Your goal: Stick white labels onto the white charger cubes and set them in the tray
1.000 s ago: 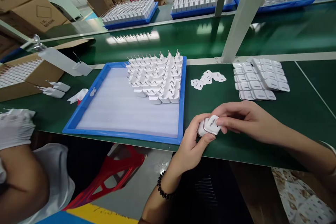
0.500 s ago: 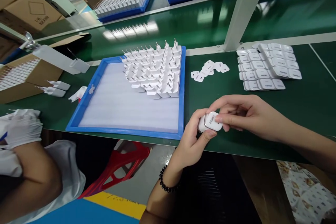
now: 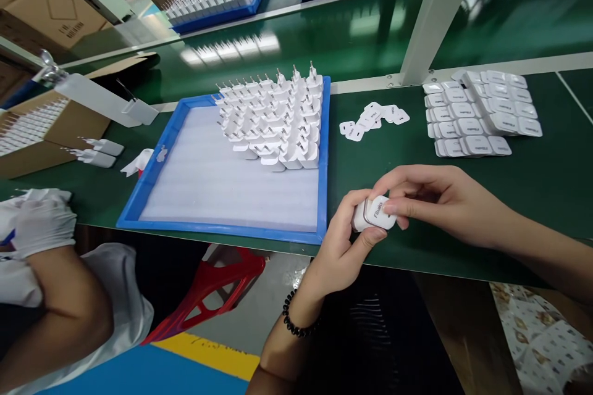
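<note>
Surface (image 3: 384, 154): green, long, near edge running under both forearms.

Plug (image 3: 358, 220): one, white, in the hands above the surface, right of the tray, near the front edge; printed label (image 3: 378, 213) at its right-hand face. Whether the label lies flush: cannot tell.

Left hand (image 3: 341, 250): grip closed around the plug, forefinger on the far side, thumb on the near side.

Right hand (image 3: 430, 200): grip pinching the label's right end, thumb uppermost, other fingers curled.

Risks, as judged: label seated askew, from uneven thumb pressure or the plug turning in the left grip; smudged face, from bare fingertips; plug dropped past the front edge, from a slack left hold; nearest plugs knocked over, from a low sweep across the tray.

Tray (image 3: 222, 230): blue rim, just beside the left hand, a raised lip to pass over. Plugs (image 3: 278, 126) packed at its far right, pins up; white pad (image 3: 222, 197) showing left and in front.

Loose labels (image 3: 370, 116): overlapping, beyond the hands. Stacks (image 3: 482, 112): farther right. Room: green strip between tray and stacks, nearer than the labels.
</note>
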`<state>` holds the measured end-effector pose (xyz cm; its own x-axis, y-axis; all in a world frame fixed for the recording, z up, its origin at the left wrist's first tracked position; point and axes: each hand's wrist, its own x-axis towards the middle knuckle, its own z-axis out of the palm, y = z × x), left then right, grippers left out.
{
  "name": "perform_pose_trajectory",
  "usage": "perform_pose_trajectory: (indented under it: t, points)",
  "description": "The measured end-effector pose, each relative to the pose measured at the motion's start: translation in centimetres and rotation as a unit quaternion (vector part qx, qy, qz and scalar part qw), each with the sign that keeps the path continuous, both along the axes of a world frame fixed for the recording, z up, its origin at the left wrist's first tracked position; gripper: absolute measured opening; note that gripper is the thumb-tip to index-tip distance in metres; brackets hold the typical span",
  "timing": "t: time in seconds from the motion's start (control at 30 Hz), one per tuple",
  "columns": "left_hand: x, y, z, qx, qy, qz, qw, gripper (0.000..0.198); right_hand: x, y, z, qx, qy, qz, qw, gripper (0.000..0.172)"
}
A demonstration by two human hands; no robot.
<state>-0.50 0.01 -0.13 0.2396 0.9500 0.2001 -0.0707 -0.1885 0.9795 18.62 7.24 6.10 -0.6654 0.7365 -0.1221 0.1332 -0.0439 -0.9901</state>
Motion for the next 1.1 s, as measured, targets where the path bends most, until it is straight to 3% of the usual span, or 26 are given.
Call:
perform_pose_trajectory:
  t: [0.4,0.7,1.1]
  points:
    - [-0.1,0.1,-0.4,0.037,0.036,0.023,0.998,0.037,0.3,-0.2,0.3,0.051,-0.075,-0.002,0.996,0.024]
    - [0.0,0.2,0.2,0.053,0.053,0.025,0.997,0.041,0.4,0.0,0.6,-0.040,-0.079,-0.004,0.996,0.032]
    - [0.1,0.2,0.6,0.061,0.064,0.026,0.996,0.039,0.4,0.1,0.8,-0.090,-0.091,0.003,0.992,0.036]
